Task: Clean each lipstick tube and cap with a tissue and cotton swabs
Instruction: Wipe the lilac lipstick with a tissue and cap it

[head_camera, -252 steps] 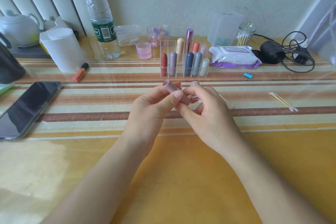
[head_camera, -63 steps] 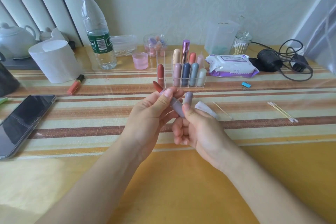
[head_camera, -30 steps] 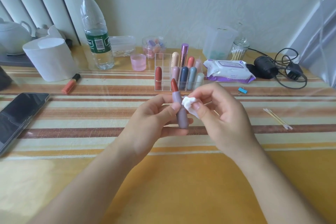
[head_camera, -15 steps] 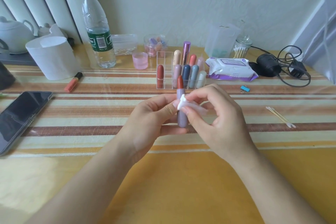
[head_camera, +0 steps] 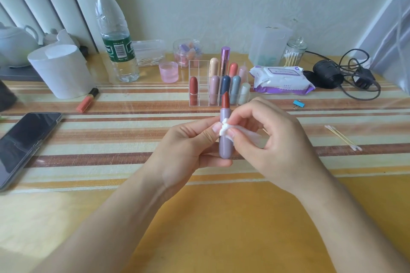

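Observation:
My left hand (head_camera: 188, 146) grips an uncapped mauve lipstick tube (head_camera: 225, 146) upright above the table, its red-brown bullet sticking up. My right hand (head_camera: 275, 142) pinches a folded white tissue (head_camera: 225, 129) and presses it against the tube's upper part. Behind stands a clear organizer (head_camera: 218, 88) with several capped lipsticks. Two cotton swabs (head_camera: 341, 137) lie on the table to the right. I cannot see this tube's cap.
A phone (head_camera: 24, 142) lies at the left edge; an orange lip gloss (head_camera: 87, 100), a white tissue roll (head_camera: 62, 71) and a water bottle (head_camera: 115, 35) stand behind it. A wet-wipes pack (head_camera: 280, 80), a swab jar (head_camera: 294, 52), a blue clip (head_camera: 298, 103) and black cables (head_camera: 346, 77) are at back right.
The tube was capped, then uncapped with the bullet out. My left hand turned it upright, and my right hand brought the tissue against its upper part, where it stays.

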